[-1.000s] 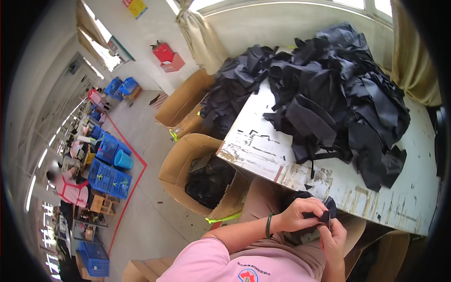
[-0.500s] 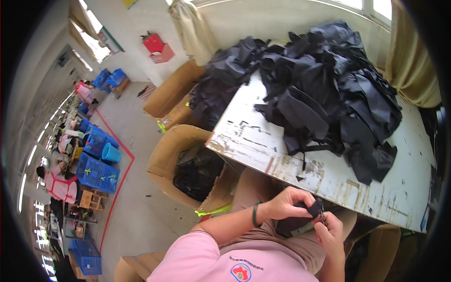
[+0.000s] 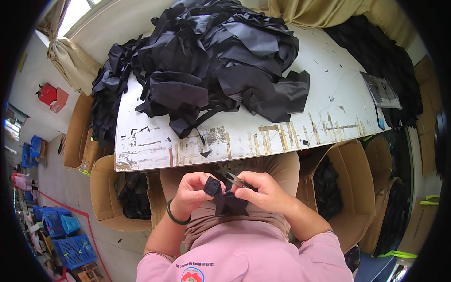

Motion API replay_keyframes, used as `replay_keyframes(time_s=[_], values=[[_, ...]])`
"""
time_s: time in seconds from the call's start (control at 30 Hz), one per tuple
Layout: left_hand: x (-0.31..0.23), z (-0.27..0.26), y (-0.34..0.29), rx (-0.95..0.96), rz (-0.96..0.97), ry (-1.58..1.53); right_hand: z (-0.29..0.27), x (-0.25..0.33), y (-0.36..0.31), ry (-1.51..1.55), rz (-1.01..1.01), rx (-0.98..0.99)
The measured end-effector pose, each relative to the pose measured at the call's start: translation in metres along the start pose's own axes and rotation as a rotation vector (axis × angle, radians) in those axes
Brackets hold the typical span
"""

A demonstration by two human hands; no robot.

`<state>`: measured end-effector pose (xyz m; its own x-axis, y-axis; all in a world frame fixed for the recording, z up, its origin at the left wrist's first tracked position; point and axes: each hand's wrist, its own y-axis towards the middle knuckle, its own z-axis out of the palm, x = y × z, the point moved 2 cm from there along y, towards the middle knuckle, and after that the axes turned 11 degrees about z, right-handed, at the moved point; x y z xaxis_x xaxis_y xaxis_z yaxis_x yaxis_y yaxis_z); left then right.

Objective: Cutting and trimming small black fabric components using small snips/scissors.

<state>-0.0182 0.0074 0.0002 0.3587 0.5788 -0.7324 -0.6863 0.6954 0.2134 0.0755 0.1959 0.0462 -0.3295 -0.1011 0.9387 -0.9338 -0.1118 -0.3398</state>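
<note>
Over my lap, my left hand (image 3: pixel 191 191) pinches a small black fabric piece (image 3: pixel 230 205) by a folded, thick-looking end. The rest of the piece hangs down between my hands. My right hand (image 3: pixel 264 191) is closed around a pair of thread snips (image 3: pixel 236 180), whose pointed metal blades stick out toward the left hand, just above the fabric. Whether the fingers of the right hand also touch the cloth, I cannot tell. A large heap of black fabric pieces (image 3: pixel 211 56) lies on the white table (image 3: pixel 329 87) in front of me.
Cardboard boxes holding black material stand at the left (image 3: pixel 102 190) and right (image 3: pixel 361 188) of my legs. The table's worn front edge runs just beyond my hands. More black cloth (image 3: pixel 376 56) lies at the far right, beside a grey flat packet (image 3: pixel 380 90). Blue crates (image 3: pixel 74 250) stand at the left.
My view has swung to the right, showing more of the table and the right-hand boxes. The snips, earlier against the fabric, now show their blades above it. Both hands keep their hold.
</note>
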Motion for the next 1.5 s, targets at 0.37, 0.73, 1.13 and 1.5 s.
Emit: replay_keyframes(time_s=[0.37,0.73,1.13,1.5], values=[[-0.0001,0.0009,-0.0013,0.091,-0.042,0.004,0.0011,-0.0054,0.0032,-0.082,-0.037,0.083],[0.0,0.0016,-0.0032,0.026,-0.118,0.157,0.0039,-0.0045,0.0029,-0.433,-0.159,-0.135],[0.002,-0.0014,-0.0044,0.125,-0.115,0.174,0.0022,-0.0058,0.0017,-0.444,-0.188,-0.14],[0.0025,0.0024,-0.0024,0.153,-0.076,0.214,0.0035,-0.0055,0.0002,-0.44,-0.19,-0.126]])
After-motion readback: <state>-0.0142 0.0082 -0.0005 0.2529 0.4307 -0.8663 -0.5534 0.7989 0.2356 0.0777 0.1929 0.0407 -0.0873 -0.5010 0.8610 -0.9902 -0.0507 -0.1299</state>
